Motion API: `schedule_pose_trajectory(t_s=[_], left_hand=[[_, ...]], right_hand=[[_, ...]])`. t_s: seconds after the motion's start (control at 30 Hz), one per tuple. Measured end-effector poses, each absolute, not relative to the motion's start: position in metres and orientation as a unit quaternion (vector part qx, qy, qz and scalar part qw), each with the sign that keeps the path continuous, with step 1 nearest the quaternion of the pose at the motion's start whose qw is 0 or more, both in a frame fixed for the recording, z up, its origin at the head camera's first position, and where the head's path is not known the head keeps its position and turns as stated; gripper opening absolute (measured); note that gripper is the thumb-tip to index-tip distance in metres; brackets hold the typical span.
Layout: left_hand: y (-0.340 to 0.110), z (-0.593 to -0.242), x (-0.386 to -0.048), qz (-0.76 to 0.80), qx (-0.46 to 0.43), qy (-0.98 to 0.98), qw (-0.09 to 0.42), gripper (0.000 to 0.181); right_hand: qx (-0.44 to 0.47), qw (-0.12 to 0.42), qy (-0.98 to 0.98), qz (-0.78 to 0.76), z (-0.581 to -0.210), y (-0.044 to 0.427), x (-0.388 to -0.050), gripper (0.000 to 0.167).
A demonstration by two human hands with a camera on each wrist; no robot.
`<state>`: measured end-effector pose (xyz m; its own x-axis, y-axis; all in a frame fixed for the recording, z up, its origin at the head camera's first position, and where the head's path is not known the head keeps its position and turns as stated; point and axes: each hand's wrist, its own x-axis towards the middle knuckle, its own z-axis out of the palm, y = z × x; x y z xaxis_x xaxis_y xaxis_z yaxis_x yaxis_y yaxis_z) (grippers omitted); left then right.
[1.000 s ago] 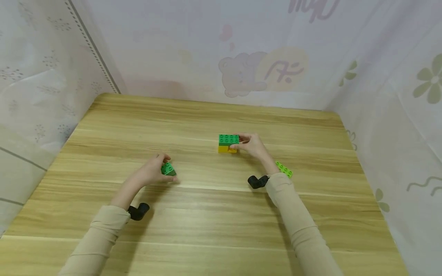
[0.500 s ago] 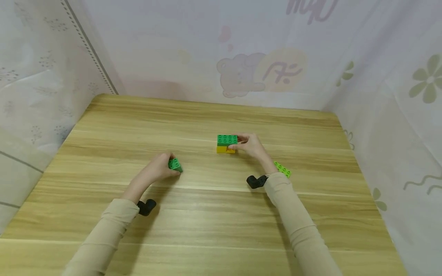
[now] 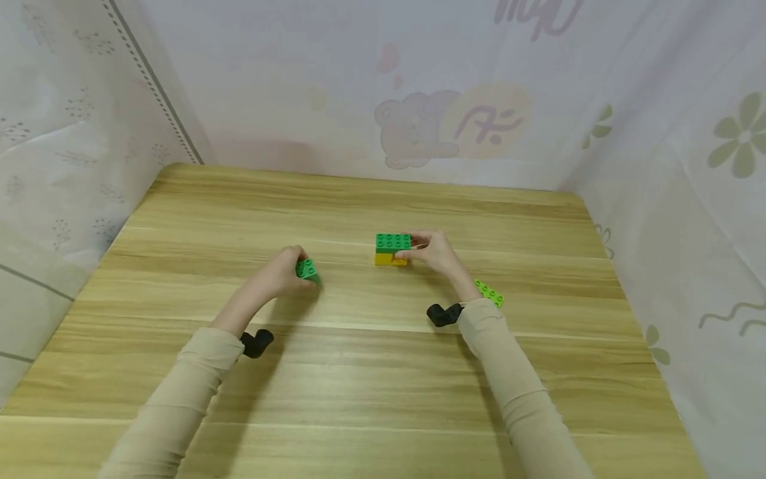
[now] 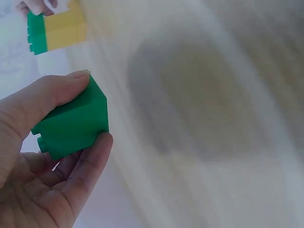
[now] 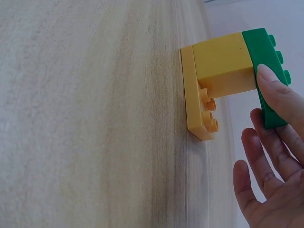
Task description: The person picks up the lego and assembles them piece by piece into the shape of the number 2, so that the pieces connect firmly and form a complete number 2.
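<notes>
A small green toy building block (image 4: 78, 121) with studs is pinched between the thumb and fingers of my left hand (image 3: 281, 273). It is held left of the stack, apart from it, and a blurred shadow lies on the table below. My right hand (image 3: 437, 253) grips the green brick (image 5: 266, 66) on top of the stack, its thumb on the near side. Under that brick sits a yellow block (image 5: 223, 57), on one end of a thin yellow-orange brick (image 5: 191, 95) resting on the table. The green brick overhangs the base's bare studs.
A lime-green studded brick (image 3: 492, 295) lies on the wooden table (image 3: 371, 386), partly hidden by my right wrist. Black wrist cameras stick out at the left wrist (image 3: 257, 344) and the right wrist (image 3: 444, 315). A printed cloth (image 3: 287, 86) hangs behind the table.
My left hand has carried the small green block to the right and farther from me. My right hand keeps its grip on the stack, which has not visibly moved.
</notes>
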<state>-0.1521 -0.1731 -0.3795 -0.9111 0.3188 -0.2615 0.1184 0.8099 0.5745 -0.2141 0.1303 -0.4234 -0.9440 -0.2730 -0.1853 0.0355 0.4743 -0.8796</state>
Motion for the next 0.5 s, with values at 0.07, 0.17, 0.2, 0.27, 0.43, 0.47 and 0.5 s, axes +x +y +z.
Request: schedule_pose_trajectory(t_s=[0.07,0.17,0.2,0.27,0.43,0.47,0.5], left_hand=[[-0.17,-0.375,-0.156,0.284,0.121,0.936,0.168,0.043],[-0.166,-0.368,-0.162,0.281,0.127,0.938,0.158,0.044],[-0.164,-0.366,-0.164,0.279,0.128,0.939,0.156,0.044],[-0.161,-0.362,-0.167,0.276,0.131,0.94,0.153,0.045],[-0.154,-0.352,-0.175,0.271,0.131,0.941,0.153,0.045],[-0.152,-0.351,-0.176,0.272,0.131,0.941,0.153,0.045],[-0.151,-0.349,-0.177,0.27,0.131,0.941,0.154,0.045]], right_hand=[[-0.073,0.151,0.845,-0.507,-0.423,0.13,-0.214,0.047],[-0.072,0.15,0.848,-0.503,-0.423,0.13,-0.214,0.048],[-0.071,0.15,0.849,-0.502,-0.423,0.13,-0.214,0.049],[-0.068,0.15,0.85,-0.501,-0.423,0.13,-0.214,0.05],[-0.069,0.148,0.85,-0.5,-0.422,0.13,-0.214,0.05],[-0.07,0.147,0.851,-0.5,-0.421,0.13,-0.213,0.049],[-0.072,0.146,0.851,-0.499,-0.421,0.13,-0.213,0.049]])
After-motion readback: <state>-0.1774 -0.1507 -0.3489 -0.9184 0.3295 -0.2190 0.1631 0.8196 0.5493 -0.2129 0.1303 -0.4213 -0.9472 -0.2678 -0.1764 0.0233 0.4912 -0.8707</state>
